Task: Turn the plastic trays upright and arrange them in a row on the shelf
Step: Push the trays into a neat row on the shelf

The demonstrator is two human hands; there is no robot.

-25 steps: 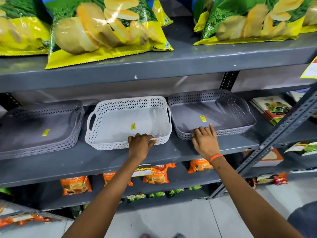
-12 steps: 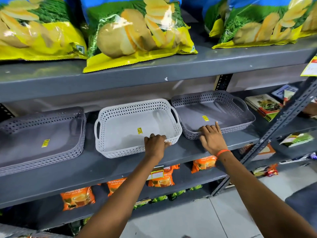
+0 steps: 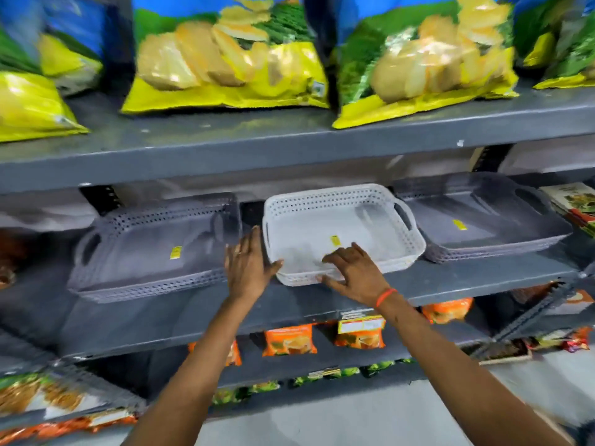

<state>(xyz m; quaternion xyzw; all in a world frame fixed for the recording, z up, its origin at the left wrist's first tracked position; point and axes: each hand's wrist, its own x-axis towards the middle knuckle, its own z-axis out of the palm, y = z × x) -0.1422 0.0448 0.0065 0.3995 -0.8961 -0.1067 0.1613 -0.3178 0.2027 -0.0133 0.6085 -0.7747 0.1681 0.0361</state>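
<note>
Three perforated plastic trays stand upright side by side on the grey middle shelf (image 3: pixel 322 304). A grey tray (image 3: pixel 154 252) is on the left, a white tray (image 3: pixel 338 214) in the middle, another grey tray (image 3: pixel 476 220) on the right. My left hand (image 3: pixel 246 263) lies flat against the white tray's front left corner, fingers spread. My right hand (image 3: pixel 352 272) rests over the white tray's front rim, thumb below it and fingers on top. The frame is blurred by motion.
Large chip bags (image 3: pixel 225 59) fill the upper shelf just above the trays. Booklets (image 3: pixel 576 204) lie at the right end of the tray shelf. Orange snack packs (image 3: pixel 289 339) sit on the shelf below. A slanted metal brace (image 3: pixel 531 317) stands at the lower right.
My right hand left the right grey tray and came onto the white tray's front rim. My left hand shifted to the white tray's left corner. The view swung left.
</note>
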